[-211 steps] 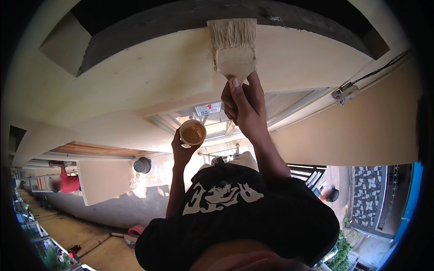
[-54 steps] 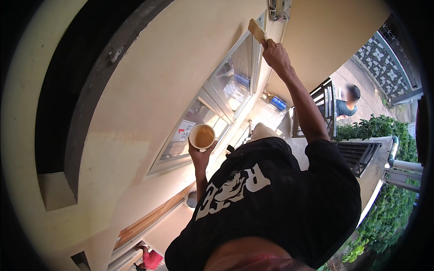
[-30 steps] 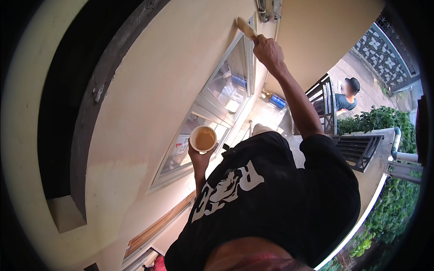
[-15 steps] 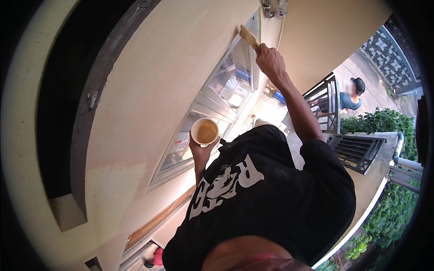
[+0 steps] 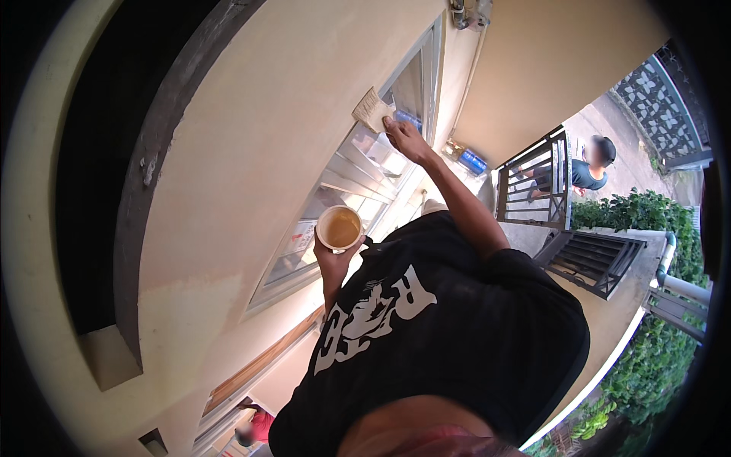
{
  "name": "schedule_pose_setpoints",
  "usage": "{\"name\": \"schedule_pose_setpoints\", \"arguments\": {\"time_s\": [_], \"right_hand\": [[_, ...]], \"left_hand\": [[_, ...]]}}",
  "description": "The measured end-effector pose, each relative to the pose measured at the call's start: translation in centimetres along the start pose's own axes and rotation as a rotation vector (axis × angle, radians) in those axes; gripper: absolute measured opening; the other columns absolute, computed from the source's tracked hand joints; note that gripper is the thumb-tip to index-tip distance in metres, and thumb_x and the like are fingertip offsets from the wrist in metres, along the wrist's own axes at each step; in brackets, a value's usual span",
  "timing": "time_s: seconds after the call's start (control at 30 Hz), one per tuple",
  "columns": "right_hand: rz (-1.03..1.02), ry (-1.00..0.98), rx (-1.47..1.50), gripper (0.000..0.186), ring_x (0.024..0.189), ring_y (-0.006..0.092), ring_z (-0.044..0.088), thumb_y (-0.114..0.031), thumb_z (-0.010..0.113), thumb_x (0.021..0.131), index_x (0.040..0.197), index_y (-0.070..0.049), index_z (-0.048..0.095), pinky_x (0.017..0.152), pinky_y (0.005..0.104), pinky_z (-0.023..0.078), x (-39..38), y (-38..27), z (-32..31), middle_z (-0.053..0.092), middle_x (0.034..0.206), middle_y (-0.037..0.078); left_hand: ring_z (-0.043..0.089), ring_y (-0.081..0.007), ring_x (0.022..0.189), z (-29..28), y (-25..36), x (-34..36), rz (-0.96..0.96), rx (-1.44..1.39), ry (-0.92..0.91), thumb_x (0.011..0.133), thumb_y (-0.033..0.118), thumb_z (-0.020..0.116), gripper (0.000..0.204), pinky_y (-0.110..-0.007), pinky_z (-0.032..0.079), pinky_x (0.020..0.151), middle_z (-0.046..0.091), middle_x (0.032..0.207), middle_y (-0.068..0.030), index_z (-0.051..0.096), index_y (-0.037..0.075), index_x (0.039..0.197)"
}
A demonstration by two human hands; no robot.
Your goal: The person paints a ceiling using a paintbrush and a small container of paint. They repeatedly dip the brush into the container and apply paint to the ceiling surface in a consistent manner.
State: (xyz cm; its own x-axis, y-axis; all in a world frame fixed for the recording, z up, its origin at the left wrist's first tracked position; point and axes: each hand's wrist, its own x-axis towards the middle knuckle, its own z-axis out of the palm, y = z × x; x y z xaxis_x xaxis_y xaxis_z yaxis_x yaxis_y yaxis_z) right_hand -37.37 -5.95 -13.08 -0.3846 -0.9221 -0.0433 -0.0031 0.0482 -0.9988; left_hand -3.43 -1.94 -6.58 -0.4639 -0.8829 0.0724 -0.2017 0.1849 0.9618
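Observation:
In my right hand (image 5: 407,140) is a wide paintbrush (image 5: 371,111), its handle gripped between thumb and fingers. The paint-coated bristles lie at the beige wall (image 5: 251,145), along the upper edge of the window frame (image 5: 327,169). Whether the bristle tips press on the wall I cannot tell. Lower down, close to my chest, my left hand (image 5: 332,265) is wrapped around a white cup (image 5: 340,228). Tan paint covers the cup's bottom and inner side. A duller, pinkish patch of wall (image 5: 205,297) borders the smoother beige area.
A dark ledge (image 5: 145,175) runs along the wall at left. Pipes (image 5: 468,14) are fixed near the window's far end. A metal railing (image 5: 533,183) and a person in a dark cap (image 5: 594,164) are at right. Another person in red (image 5: 259,428) is at the bottom.
My right hand has brought the brush from the window's far corner back toward me along the frame, its broad side now showing. My left hand still holds the cup, nearly unmoved.

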Motion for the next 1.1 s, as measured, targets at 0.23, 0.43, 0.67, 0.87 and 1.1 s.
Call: {"name": "schedule_pose_setpoints", "arguments": {"time_s": [0.23, 0.43, 0.67, 0.87, 1.1], "right_hand": [[0.04, 0.088, -0.12, 0.077, 0.061, 0.016, 0.042, -0.066, 0.042, 0.108, 0.069, 0.0, 0.053, 0.058, 0.0382, 0.036, -4.1, -0.6, -1.8, 0.045, 0.063, 0.003], [-0.13, 0.1, -0.093, 0.074, 0.061, 0.0175, 0.042, -0.061, 0.044, 0.109, 0.069, 0.001, 0.048, 0.057, 0.0408, 0.034, 0.1, 0.2, 0.6, 0.043, 0.061, 0.006], [-0.092, 0.152, 0.079, 0.063, 0.057, 0.0082, 0.03, -0.054, 0.044, 0.112, 0.066, -0.012, 0.041, 0.052, 0.0303, 0.025, -3.7, 0.9, 0.3, 0.034, 0.061, -0.005], [-0.192, 0.095, -0.079, 0.066, 0.058, 0.0124, 0.037, -0.055, 0.043, 0.112, 0.068, -0.006, 0.046, 0.053, 0.0353, 0.031, -1.7, -2.5, 2.7, 0.04, 0.059, 0.0], [-0.097, 0.161, -0.158, 0.065, 0.059, 0.0116, 0.034, -0.051, 0.045, 0.112, 0.068, -0.003, 0.048, 0.053, 0.0354, 0.031, -5.0, 0.6, 2.0, 0.039, 0.059, -0.001]], "left_hand": [[0.069, -0.0238, 0.112, -0.2, -1.0, -0.1, 0.018, 0.032, 0.06, 0.073, 0.005, 0.096, 0.074, -0.037, 0.055, 0.099, 0.07, 0.122, -0.0131, 0.056, -0.001, 0.134], [0.069, -0.0243, 0.112, -0.3, -0.4, 0.0, 0.006, 0.054, 0.039, 0.072, 0.007, 0.097, 0.076, -0.038, 0.055, 0.099, 0.069, 0.122, -0.013, 0.055, 0.0, 0.135], [0.068, -0.0241, 0.115, -0.3, -2.1, 0.7, -0.034, -0.011, 0.08, 0.072, 0.007, 0.097, 0.076, -0.038, 0.054, 0.101, 0.068, 0.126, -0.0133, 0.055, -0.001, 0.135], [0.068, -0.0236, 0.115, 0.2, -0.7, 1.1, -0.025, -0.033, 0.062, 0.073, 0.005, 0.096, 0.074, -0.038, 0.054, 0.101, 0.068, 0.125, -0.0133, 0.056, -0.001, 0.134], [0.069, -0.0239, 0.114, 0.4, -0.3, 1.4, -0.015, -0.022, 0.067, 0.072, 0.004, 0.095, 0.073, -0.038, 0.054, 0.101, 0.069, 0.123, -0.0138, 0.056, -0.001, 0.134]]}}
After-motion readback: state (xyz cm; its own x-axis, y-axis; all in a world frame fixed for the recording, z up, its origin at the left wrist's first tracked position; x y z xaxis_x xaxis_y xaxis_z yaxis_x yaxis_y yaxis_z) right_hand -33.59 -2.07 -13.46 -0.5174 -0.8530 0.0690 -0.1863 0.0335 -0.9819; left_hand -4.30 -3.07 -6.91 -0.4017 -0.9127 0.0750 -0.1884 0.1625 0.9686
